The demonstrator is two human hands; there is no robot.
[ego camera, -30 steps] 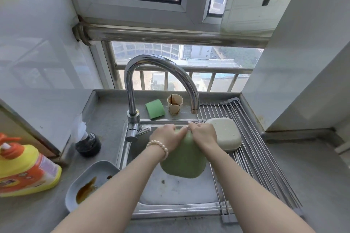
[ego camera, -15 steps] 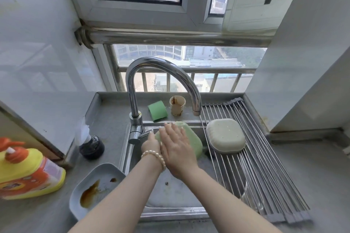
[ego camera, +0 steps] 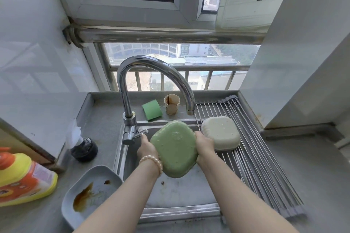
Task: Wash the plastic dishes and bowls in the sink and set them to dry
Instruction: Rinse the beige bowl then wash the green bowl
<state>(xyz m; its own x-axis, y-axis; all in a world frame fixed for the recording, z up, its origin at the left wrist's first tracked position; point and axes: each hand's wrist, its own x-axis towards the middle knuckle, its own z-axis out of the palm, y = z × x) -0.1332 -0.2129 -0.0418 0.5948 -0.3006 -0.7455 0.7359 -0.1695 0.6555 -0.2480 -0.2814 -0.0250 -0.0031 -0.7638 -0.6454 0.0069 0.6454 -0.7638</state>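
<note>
Head view: both hands grip the green bowl [ego camera: 175, 149] by opposite edges, left hand [ego camera: 146, 147] and right hand [ego camera: 204, 145] with fingers curled behind it (fingertips hidden). Its wet underside faces up over the sink [ego camera: 181, 195], below the faucet [ego camera: 155, 81], beside the white bowl [ego camera: 220, 132] upturned on the drying rack [ego camera: 255, 166].

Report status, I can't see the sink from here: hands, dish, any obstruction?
Left hand and right hand grip green dish bottom-up over sink. Cream dish already on rack. Nothing blocking.
</note>
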